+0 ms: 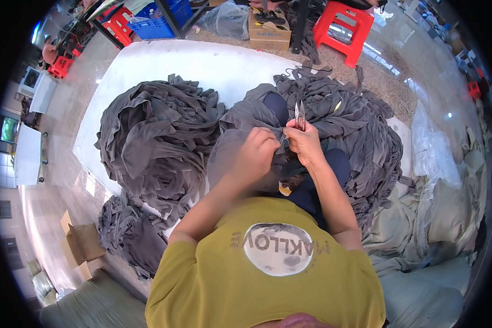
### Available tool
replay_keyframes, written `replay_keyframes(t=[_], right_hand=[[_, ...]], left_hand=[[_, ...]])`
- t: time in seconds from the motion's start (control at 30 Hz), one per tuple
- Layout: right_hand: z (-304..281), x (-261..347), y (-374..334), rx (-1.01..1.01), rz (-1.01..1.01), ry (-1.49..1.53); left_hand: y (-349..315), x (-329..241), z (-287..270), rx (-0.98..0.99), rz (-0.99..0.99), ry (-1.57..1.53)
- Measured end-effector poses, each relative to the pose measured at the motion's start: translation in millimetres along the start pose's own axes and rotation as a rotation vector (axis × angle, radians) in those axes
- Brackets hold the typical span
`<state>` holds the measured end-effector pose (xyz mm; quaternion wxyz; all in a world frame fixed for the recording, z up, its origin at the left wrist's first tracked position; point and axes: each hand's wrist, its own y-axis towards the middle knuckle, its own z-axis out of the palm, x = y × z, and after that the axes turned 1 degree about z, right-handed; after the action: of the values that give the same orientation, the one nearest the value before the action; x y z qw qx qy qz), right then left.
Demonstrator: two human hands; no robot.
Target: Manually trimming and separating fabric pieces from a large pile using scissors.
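Observation:
My left hand point(258, 152) is closed, its fingers pinching the edge of a dark grey fabric piece point(232, 147) that drapes over my lap. Close beside it, my right hand point(306, 143) is closed around small metal thread snips point(299, 112), whose blades point up and away from me. The right fingertips also meet the cloth near the left hand; whether they grip it is hard to make out. To the left lies a big heap of grey fabric pieces point(153, 123), and a second grey heap point(361, 136) spreads on the right.
A white sheet point(186, 57) lies under the heaps. Beyond it stand a blue crate point(157, 24), a cardboard box point(269, 35) and a red stool point(345, 27). Clear plastic point(433, 145) and pale green cloth point(399, 229) lie at right; an open carton point(82, 243) is at left.

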<state>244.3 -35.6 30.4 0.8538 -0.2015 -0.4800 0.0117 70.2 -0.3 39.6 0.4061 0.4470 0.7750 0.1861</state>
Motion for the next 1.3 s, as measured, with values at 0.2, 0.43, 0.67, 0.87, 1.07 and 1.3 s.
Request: replay_keyframes(t=[0.2, 0.43, 0.67, 0.87, 1.07, 1.3], right_hand=[[-5.7, -15.9, -31.4, -0.198, -0.362, -0.491], [-6.9, -28.6, -72.2, 0.041, -0.234, -0.657], [-4.4, -32.9, -70.1, 0.0, -0.242, -0.707], [3.7, -24.5, -64.4, -0.018, -0.323, -0.718], [-28.2, -8.5, -50.4, -0.203, -0.075, -0.227], [-7.1, -9.3, -40.8, 0.033, -0.043, -0.179]], left_hand=[[-12.8, 16.8, 7.8, 0.107, -0.772, -0.929], [-9.0, 1.6, 22.7, -0.038, -0.757, -0.858], [-15.0, -0.2, 26.8, -0.12, -0.732, -0.814], [-15.2, -10.1, 26.5, -0.108, -0.708, -0.811], [-24.0, 0.5, 18.3, -0.143, -0.735, -0.822], [-24.8, -21.5, 10.7, -0.064, -0.626, -0.798]])
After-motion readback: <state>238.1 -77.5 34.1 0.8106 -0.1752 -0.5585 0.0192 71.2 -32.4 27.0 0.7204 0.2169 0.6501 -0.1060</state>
